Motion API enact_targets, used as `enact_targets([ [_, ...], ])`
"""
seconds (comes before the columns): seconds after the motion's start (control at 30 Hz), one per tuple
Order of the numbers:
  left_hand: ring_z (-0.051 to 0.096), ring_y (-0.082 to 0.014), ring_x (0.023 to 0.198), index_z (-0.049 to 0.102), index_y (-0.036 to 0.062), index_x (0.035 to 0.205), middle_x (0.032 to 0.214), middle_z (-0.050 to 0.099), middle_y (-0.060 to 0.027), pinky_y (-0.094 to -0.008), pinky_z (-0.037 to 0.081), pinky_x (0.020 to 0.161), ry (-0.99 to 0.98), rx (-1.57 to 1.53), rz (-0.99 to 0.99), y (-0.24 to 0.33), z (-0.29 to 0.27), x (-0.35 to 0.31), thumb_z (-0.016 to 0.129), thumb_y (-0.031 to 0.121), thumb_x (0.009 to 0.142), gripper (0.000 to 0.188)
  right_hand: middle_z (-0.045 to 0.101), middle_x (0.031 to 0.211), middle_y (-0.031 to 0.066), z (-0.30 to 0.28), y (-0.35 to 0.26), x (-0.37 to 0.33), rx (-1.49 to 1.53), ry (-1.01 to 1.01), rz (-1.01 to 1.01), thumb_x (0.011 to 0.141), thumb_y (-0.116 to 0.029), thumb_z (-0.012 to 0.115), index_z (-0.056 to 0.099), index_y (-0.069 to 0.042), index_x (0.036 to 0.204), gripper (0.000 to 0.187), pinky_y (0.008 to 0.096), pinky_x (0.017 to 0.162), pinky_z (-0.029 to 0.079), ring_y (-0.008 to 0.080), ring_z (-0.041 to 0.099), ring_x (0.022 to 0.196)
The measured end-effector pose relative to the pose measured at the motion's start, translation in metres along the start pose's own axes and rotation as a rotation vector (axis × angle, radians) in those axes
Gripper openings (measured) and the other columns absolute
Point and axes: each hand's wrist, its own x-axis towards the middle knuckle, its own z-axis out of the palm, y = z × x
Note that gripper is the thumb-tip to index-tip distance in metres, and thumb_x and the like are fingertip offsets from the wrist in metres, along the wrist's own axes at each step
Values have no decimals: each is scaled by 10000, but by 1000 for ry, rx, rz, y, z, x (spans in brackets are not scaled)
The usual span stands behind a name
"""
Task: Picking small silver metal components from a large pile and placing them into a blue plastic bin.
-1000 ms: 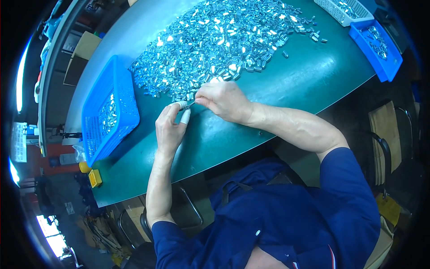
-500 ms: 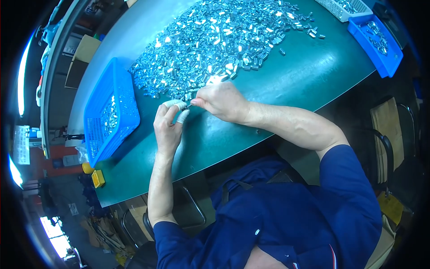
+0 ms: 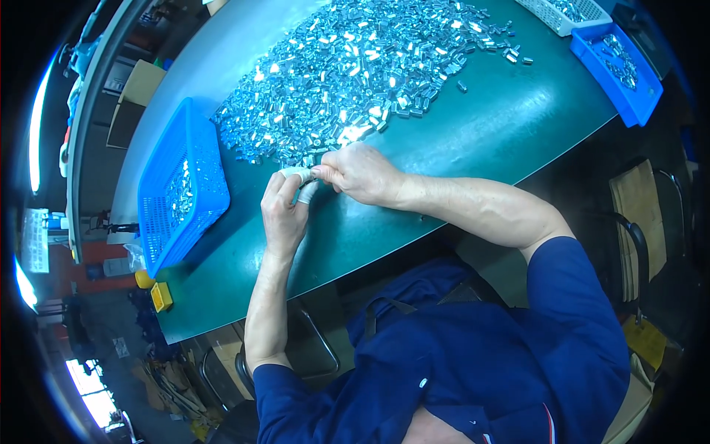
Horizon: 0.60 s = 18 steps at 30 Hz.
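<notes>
My left hand, with white covers on some fingertips, is closed at the near edge of a big heap of small shiny metal cylinders. My right hand meets it from the right, thumb and forefinger pinched together. The fingertips of both hands touch, and whatever lies between them is hidden. A few cylinders of the heap lie just beyond the fingertips.
A blue plastic basket holding some metal pieces stands at the left of the green tabletop. At the far right are a white basket and a blue tray, both with metal parts. A small yellow box sits at the left corner.
My left hand has shifted slightly right, and the fingertips of both hands have closed together. The small gap seen between them before is gone.
</notes>
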Motion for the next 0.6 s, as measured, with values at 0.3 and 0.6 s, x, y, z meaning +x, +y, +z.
enact_targets([
  [0.3,649,-310,882,699,26,969,939,683,-116,-408,531,767,-9,-14,-71,7,-3,-10,800,42,814,186,705,836,164,-5,5,1,-18,73,-205,976,-316,608,712,-69,885,283,506,727,513,379,691,837],
  [0.6,648,-299,882,706,46,959,944,688,-106,-406,532,765,2,161,38,7,-28,-10,808,66,808,183,638,586,105,-8,-1,2,161,4,17,1035,-399,566,687,-51,748,467,407,553,473,237,637,544],
])
